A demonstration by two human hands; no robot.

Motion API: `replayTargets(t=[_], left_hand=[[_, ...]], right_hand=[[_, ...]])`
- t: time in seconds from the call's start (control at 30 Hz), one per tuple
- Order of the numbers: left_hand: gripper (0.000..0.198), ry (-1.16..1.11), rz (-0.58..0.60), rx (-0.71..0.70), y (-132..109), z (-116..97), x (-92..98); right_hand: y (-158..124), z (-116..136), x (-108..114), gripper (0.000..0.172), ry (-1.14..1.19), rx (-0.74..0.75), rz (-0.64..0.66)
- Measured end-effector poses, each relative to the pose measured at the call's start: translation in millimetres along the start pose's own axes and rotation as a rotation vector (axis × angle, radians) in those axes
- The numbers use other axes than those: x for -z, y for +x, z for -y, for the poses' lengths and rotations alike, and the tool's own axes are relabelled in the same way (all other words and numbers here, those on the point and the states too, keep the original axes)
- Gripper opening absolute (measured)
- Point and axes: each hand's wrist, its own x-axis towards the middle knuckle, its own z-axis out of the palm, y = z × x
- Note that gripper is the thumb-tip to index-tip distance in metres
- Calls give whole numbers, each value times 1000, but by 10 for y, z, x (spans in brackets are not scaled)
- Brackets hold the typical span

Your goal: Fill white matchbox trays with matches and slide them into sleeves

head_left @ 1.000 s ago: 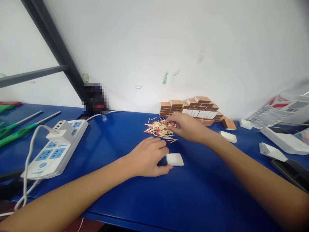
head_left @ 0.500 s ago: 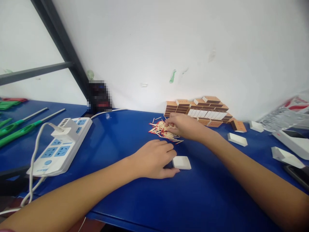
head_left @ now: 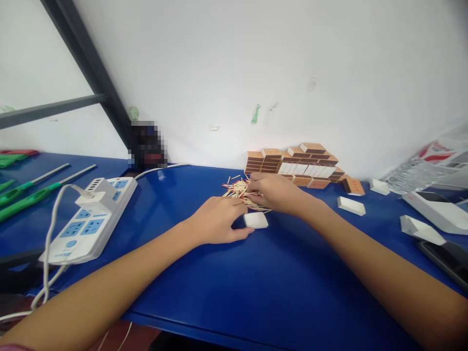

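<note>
My left hand point(head_left: 221, 220) grips the left end of a small white matchbox tray point(head_left: 256, 220) between thumb and fingers. The tray rests on the blue tabletop, right by the near edge of a loose heap of red-tipped matches point(head_left: 237, 187). Over the right side of that heap, my right hand point(head_left: 272, 191) has its fingers curled down and pinched among the matches; how many it holds is hidden. Just behind it, brown and white matchboxes point(head_left: 290, 178) stand stacked against the wall.
Loose white trays point(head_left: 351, 205) and a brown matchbox point(head_left: 353, 186) lie to the right, near a white device point(head_left: 437, 212), a black phone-like object point(head_left: 444, 261) and clear plastic packaging point(head_left: 417, 165). Leftward are a power strip point(head_left: 91, 224) with cables and green-handled rods point(head_left: 44, 195).
My left hand has slid the white tray away from me and slightly left, up against the match heap. My right hand stays at the heap, its fingers still among the matches.
</note>
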Motion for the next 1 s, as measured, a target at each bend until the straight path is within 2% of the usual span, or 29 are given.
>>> replayTargets(t=[0.23,0.4,0.53,0.73,1.0], left_hand=[[31,-9,6,15,4,-38,9],[32,-33,-8,38,11,-70,4],[32,-49,-19,57,15,-83,-26],[31,-88,-22,55,14,-94,-57],[28,-148,-29,46,30,-116,-53]], right_hand=[[-269,-59,78,18,22,-57,-28],[-517,-138,124,14,162,-79,-108],[-687,-76,123,19,294,-65,-141],[-844,119,112,21,447,-77,-107],[-825,197,-34,17,495,-63,-30]])
